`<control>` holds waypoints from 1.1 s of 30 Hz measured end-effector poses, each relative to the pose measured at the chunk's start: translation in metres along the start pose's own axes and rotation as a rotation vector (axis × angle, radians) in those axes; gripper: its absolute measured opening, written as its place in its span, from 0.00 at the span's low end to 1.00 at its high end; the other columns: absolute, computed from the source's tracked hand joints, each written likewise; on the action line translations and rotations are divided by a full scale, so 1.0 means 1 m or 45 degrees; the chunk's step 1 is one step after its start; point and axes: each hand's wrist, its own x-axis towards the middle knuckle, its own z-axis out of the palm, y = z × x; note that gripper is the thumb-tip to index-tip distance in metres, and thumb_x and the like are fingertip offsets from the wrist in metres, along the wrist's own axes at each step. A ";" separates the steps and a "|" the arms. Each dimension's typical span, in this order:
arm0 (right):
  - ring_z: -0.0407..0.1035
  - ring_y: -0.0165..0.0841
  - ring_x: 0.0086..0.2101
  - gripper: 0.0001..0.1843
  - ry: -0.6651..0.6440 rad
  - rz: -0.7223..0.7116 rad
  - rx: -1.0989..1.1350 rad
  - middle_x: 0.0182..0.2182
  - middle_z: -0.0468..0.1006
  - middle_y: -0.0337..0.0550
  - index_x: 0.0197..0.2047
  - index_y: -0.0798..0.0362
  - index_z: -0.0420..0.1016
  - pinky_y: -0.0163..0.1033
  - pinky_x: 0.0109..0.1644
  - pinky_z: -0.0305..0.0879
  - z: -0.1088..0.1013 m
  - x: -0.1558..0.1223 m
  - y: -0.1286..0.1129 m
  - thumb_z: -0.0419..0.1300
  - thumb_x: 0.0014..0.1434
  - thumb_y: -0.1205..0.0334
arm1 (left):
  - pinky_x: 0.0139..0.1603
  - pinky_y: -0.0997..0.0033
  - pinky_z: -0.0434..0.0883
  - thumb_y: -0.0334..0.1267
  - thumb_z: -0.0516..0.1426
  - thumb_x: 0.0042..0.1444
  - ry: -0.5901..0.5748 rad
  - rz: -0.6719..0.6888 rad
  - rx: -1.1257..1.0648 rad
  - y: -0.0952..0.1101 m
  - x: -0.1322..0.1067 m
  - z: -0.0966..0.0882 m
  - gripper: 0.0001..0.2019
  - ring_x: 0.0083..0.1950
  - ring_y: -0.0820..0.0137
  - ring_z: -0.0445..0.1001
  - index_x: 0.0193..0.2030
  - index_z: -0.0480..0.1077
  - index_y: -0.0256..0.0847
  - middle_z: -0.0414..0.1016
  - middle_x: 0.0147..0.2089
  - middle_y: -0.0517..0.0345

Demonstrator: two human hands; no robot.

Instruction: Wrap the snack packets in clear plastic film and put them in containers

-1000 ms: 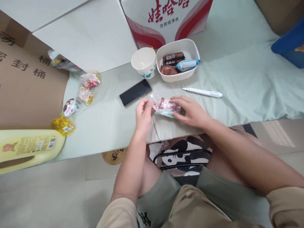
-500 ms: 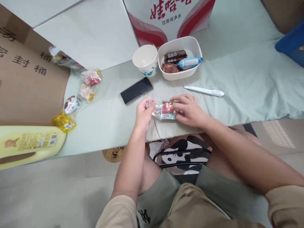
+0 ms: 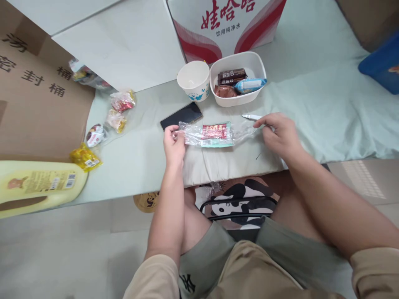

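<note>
Clear plastic wrap [image 3: 191, 133] stretches crosswise between my two hands, around small snack packets. On top shows a red packet with gold writing [image 3: 214, 131]; a pale green one [image 3: 218, 143] lies under it. My left hand [image 3: 174, 146] pinches the left end of the wrap, close to the black phone [image 3: 181, 116]. The wrap's right end is pinched at the fingertips of my right hand [image 3: 279, 135], which partly covers a white pen-shaped tool [image 3: 251, 117].
A white paper cup [image 3: 193, 81] and a white tub [image 3: 238, 99] of wrapped snacks stand behind. Several wrapped packets lie to the left, by a yellow jug [image 3: 43, 182] and a cardboard box [image 3: 40, 120]. A printed carton [image 3: 229, 29] is at the back.
My hands have moved apart, the left one leftward and the right one rightward. The wrap is now drawn out between them, and the red packet shows fully.
</note>
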 end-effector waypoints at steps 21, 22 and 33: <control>0.68 0.51 0.58 0.29 -0.249 -0.360 -0.345 0.55 0.79 0.54 0.64 0.53 0.73 0.57 0.63 0.58 0.046 0.006 -0.014 0.55 0.60 0.67 | 0.68 0.49 0.71 0.49 0.64 0.61 -0.207 0.800 0.596 -0.014 0.001 -0.017 0.12 0.63 0.58 0.75 0.42 0.83 0.43 0.70 0.63 0.47; 0.70 0.50 0.55 0.28 -0.261 -0.348 -0.368 0.51 0.80 0.54 0.63 0.53 0.74 0.56 0.62 0.60 0.048 0.006 -0.014 0.55 0.59 0.67 | 0.68 0.49 0.71 0.49 0.64 0.61 -0.176 0.795 0.592 -0.015 0.002 -0.017 0.13 0.64 0.58 0.74 0.42 0.83 0.43 0.69 0.64 0.47; 0.71 0.45 0.57 0.07 0.099 -0.663 -0.314 0.51 0.81 0.45 0.35 0.48 0.75 0.49 0.58 0.59 0.033 -0.007 -0.022 0.58 0.65 0.65 | 0.68 0.49 0.70 0.35 0.57 0.62 -0.166 1.182 0.724 0.012 -0.015 -0.019 0.06 0.64 0.59 0.75 0.36 0.75 0.42 0.82 0.48 0.53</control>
